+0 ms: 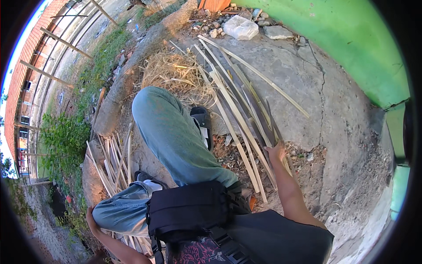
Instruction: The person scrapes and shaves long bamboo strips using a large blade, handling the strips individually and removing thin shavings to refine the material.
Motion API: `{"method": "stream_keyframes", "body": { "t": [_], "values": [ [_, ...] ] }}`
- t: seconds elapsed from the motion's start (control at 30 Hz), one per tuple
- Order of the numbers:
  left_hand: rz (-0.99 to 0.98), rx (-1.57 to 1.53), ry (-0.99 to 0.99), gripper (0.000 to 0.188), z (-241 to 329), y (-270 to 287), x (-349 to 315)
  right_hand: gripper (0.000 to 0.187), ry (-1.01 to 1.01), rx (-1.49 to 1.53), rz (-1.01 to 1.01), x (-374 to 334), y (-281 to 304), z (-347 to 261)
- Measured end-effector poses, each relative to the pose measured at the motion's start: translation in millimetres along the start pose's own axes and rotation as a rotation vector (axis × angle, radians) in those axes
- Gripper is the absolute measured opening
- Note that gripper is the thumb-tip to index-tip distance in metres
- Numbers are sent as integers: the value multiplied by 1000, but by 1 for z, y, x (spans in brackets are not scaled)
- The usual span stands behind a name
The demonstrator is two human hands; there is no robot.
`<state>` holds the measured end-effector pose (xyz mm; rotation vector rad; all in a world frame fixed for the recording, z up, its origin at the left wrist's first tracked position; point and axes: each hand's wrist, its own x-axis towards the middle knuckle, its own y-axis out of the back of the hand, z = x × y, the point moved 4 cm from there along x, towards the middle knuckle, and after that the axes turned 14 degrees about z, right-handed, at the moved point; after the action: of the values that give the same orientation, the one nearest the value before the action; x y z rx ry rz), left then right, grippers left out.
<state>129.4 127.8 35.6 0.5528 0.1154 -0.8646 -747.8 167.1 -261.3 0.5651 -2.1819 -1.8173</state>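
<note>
I sit on a concrete slab [307, 88] with my knees up, in blue jeans. My right hand [277, 151] reaches out to the right and rests on the near ends of a fan of long thin bamboo strips [237, 101] lying on the slab; its fingers curl around one or more of them. My left hand [90, 219] hangs low at the left, behind my left knee, next to a second heap of pale split strips [112, 163]. Its fingers are mostly hidden. A black bag [189, 211] is strapped on my chest.
A pile of dry straw-like shavings [176, 75] lies beyond my right knee. Stones and a white lump [241, 27] sit at the slab's far edge. A green wall [351, 39] runs along the right. Grass, weeds and a wooden fence [61, 57] border the left.
</note>
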Motion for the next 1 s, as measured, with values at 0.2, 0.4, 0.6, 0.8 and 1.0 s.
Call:
{"method": "stream_keyframes", "body": {
  "t": [0.2,0.4,0.6,0.8,1.0],
  "values": [
    [-40,-5,14,49,21,-29,-17,70,73,55,-130,-4,-42,18],
    [45,91,-48,52,16,-12,-4,54,80,177,-95,28,-7,16],
    [0,93,-39,56,19,-21,-7,42,176,108,38,84,23,29],
    [17,79,-9,59,14,-19,-7,28,236,119,110,104,37,21],
    [46,128,-23,61,22,-24,-11,32,180,183,78,86,6,30]
  ]
}}
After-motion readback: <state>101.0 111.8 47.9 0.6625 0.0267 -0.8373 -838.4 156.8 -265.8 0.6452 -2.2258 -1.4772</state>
